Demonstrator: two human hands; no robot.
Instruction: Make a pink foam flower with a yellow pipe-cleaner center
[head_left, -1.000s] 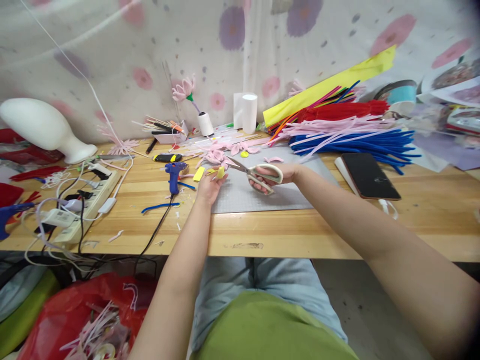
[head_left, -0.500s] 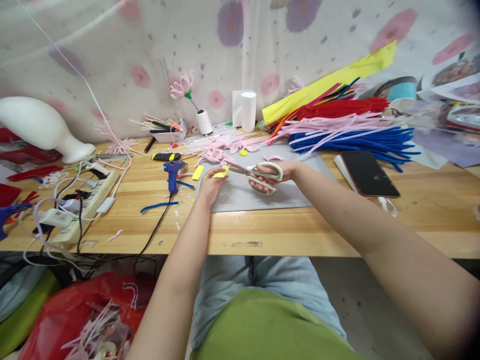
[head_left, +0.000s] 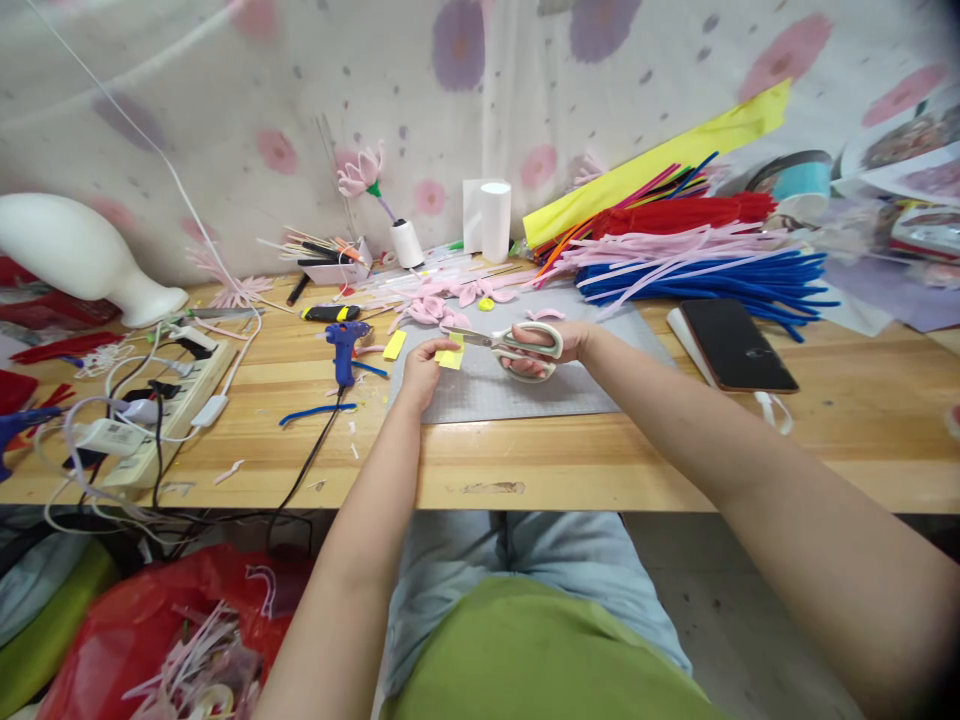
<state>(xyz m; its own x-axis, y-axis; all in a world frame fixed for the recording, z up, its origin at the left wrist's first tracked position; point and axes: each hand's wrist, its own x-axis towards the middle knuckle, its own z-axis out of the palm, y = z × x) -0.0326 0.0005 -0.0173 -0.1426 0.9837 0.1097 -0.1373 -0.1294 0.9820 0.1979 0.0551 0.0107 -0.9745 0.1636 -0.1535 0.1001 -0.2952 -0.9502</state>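
My left hand (head_left: 420,372) pinches a small yellow foam piece (head_left: 451,357) above the grey cutting mat (head_left: 525,390). My right hand (head_left: 551,345) grips white-handled scissors (head_left: 504,345), whose blades point left and meet the yellow piece's top edge. Another yellow scrap (head_left: 394,345) lies on the table left of my left hand. Pink petal pieces (head_left: 442,305) lie just behind the hands.
A blue glue gun (head_left: 346,350) stands left of the mat, its cord trailing over the table edge. A power strip (head_left: 161,410) with cables sits far left. Pipe cleaners (head_left: 705,265) are piled at the back right; a black phone (head_left: 736,345) lies right of the mat.
My left hand turned the yellow piece flat and brought it to the scissor blades. The scissors shifted slightly left onto it.
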